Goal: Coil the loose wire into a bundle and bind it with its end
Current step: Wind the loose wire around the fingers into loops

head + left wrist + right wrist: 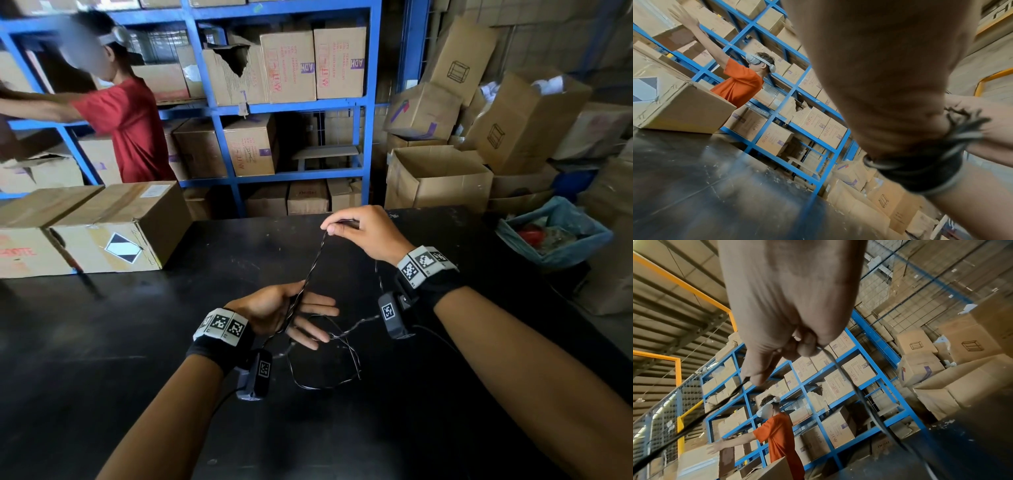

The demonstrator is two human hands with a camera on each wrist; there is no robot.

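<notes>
Both forearms are bare, entering from the lower edge of the head view, with no sleeves showing. The left hand (274,308), just below the centre of the frame, has a black wristband (219,349) topped by a row of white blocks printed with black square-pattern markers, and a small dark camera module (255,377) bearing one such marker hangs under the wrist with a thin black cable trailing from it. The right hand (368,233), right of centre, wears the same kit: a black band (435,287), white marker blocks, and a grey-black camera unit (394,317) with a cable.
</notes>
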